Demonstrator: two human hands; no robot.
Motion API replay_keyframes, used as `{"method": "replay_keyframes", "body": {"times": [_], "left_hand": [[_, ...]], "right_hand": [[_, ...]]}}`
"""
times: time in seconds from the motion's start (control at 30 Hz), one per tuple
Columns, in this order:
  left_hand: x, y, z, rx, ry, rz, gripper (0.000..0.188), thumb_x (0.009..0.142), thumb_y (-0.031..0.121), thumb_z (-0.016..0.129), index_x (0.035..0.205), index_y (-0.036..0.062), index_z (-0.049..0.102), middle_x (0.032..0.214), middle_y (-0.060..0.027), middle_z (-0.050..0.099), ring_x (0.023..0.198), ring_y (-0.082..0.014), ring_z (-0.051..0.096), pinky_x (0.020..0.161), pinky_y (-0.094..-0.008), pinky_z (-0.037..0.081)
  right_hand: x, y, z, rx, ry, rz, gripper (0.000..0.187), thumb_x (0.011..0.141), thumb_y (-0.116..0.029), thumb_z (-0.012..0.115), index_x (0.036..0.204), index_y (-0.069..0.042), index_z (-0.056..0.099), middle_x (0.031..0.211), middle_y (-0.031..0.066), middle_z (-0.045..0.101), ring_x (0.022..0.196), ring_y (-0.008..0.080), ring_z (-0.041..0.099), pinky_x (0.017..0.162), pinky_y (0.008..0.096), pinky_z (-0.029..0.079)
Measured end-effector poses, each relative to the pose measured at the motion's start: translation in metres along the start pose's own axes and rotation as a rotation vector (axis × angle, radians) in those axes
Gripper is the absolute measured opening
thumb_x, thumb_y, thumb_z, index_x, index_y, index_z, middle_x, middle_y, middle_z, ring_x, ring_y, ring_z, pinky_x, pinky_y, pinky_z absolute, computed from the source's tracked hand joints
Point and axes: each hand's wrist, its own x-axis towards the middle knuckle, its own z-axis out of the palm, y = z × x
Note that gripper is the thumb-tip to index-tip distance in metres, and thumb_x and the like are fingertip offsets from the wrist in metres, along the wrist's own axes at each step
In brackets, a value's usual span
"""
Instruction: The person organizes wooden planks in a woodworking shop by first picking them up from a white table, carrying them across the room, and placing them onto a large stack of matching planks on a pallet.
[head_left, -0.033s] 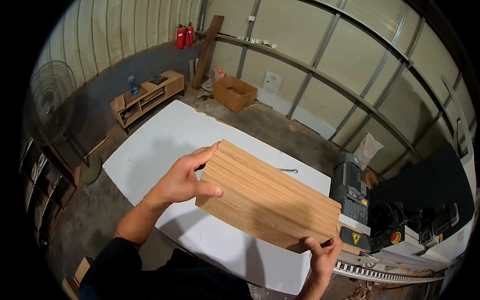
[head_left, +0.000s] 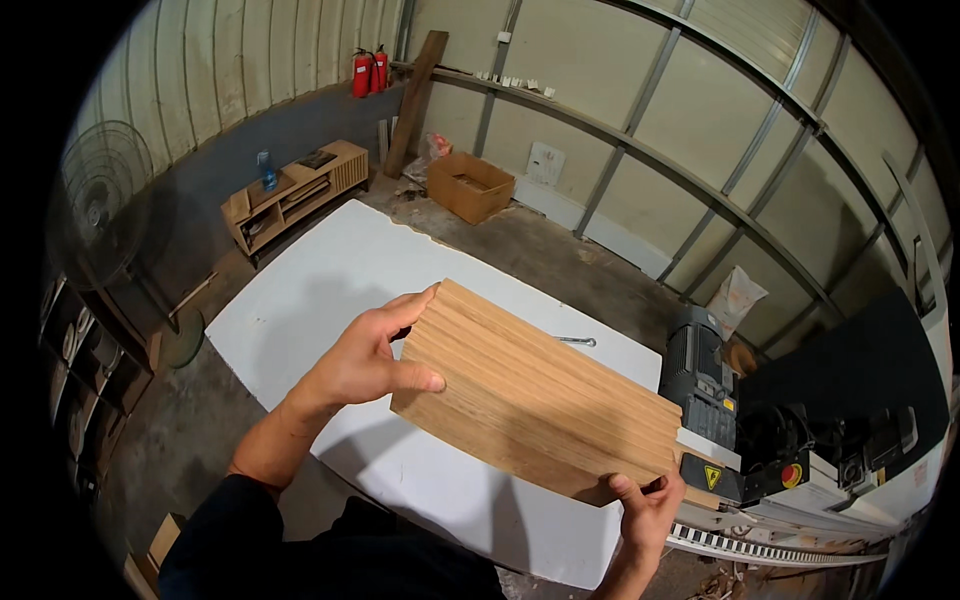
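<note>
A wooden board (head_left: 545, 390) with ridged, striped grain is held tilted above a white table (head_left: 300, 290). My left hand (head_left: 370, 352) grips its left end, with the thumb on the front face and the fingers along the upper corner. At the lower right corner my right hand (head_left: 648, 505) pinches it, thumb on the face. The fingers behind the board are partly hidden. Beyond the board's upper edge a metal wrench (head_left: 577, 341) lies on the table, its left part hidden by the board.
To the right stands a machine with a grey motor (head_left: 695, 365) and a red stop button (head_left: 791, 475). A standing fan (head_left: 100, 200) is at the left. Behind the table are a low wooden cabinet (head_left: 330, 180), a cardboard box (head_left: 485, 200) and red fire extinguishers (head_left: 362, 75).
</note>
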Motion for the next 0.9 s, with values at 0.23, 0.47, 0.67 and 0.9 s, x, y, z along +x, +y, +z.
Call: {"method": "replay_keyframes", "body": {"times": [0.23,0.47,0.67,0.9], "left_hand": [[0.003,-0.004,0.003,-0.035,0.011,0.014,0.085,0.062,0.015,0.081,0.134,-0.0017,0.041,0.125,-0.0089,0.051,0.118,-0.0191,0.046,0.103,-0.0333,0.030],[0.005,-0.009,0.007,-0.057,-0.022,-0.032,0.082,0.062,0.013,0.080,0.133,-0.0022,0.042,0.120,-0.0078,0.055,0.114,-0.0170,0.049,0.101,-0.0316,0.032],[0.009,-0.014,0.009,-0.039,-0.086,-0.045,0.086,0.063,0.007,0.080,0.137,-0.0028,0.035,0.123,-0.0114,0.053,0.113,-0.0201,0.048,0.100,-0.0327,0.034],[0.005,-0.054,0.033,-0.064,-0.131,-0.057,0.087,0.063,0.003,0.078,0.137,-0.0012,0.035,0.131,-0.0127,0.046,0.120,-0.0217,0.044,0.103,-0.0338,0.032]], "right_hand": [[-0.001,-0.003,-0.001,-0.025,0.009,0.025,0.049,0.068,-0.014,0.080,0.105,0.006,0.054,0.085,0.0093,0.064,0.077,0.0144,0.060,0.069,0.0271,0.048],[-0.005,0.000,-0.001,0.001,0.018,0.060,0.048,0.068,-0.010,0.080,0.106,0.006,0.054,0.087,0.0095,0.065,0.077,0.0149,0.061,0.071,0.0279,0.048],[-0.011,0.003,-0.003,-0.023,0.050,0.094,0.047,0.069,-0.009,0.079,0.106,0.006,0.054,0.087,0.0099,0.065,0.077,0.0151,0.061,0.072,0.0279,0.048],[-0.032,0.060,-0.027,-0.070,0.095,0.095,0.045,0.069,0.000,0.076,0.109,0.004,0.055,0.091,0.0072,0.064,0.085,0.0151,0.061,0.079,0.0284,0.048]]}}
